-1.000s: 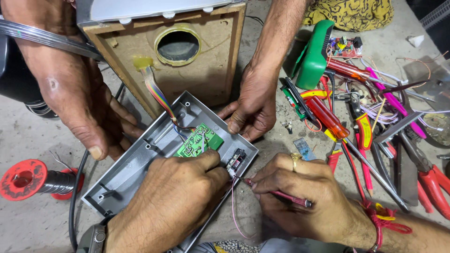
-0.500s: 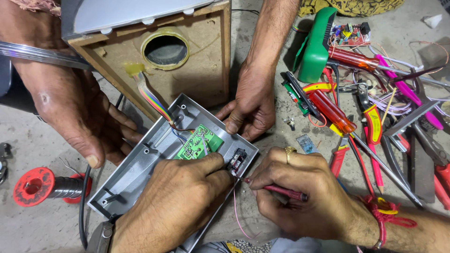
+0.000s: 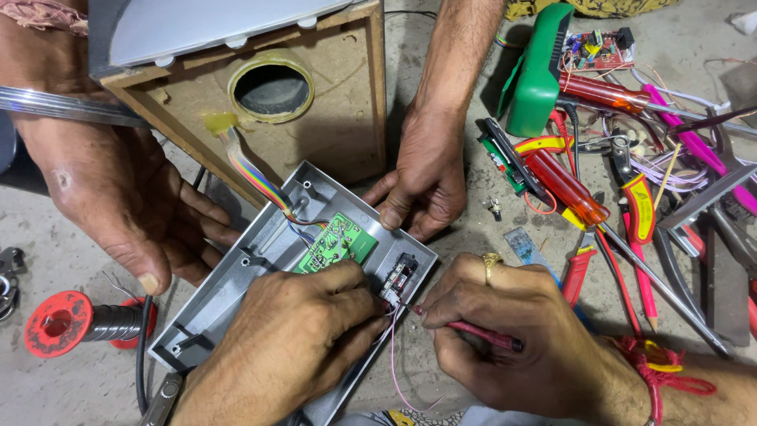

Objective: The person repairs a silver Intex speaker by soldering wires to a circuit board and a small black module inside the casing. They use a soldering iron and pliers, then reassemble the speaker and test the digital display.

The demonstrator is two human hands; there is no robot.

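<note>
Bare grey concrete floor, dusty. Left hand presses fingers onto green circuit board inside grey plastic panel, its grip closed on nothing. Right hand clamped on thin red tool. Another person's hands steady the panel. Screwdrivers scattered right; solder spool left.

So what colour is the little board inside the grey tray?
Green. The little board shows best in the head view, beside the left hand.
</note>
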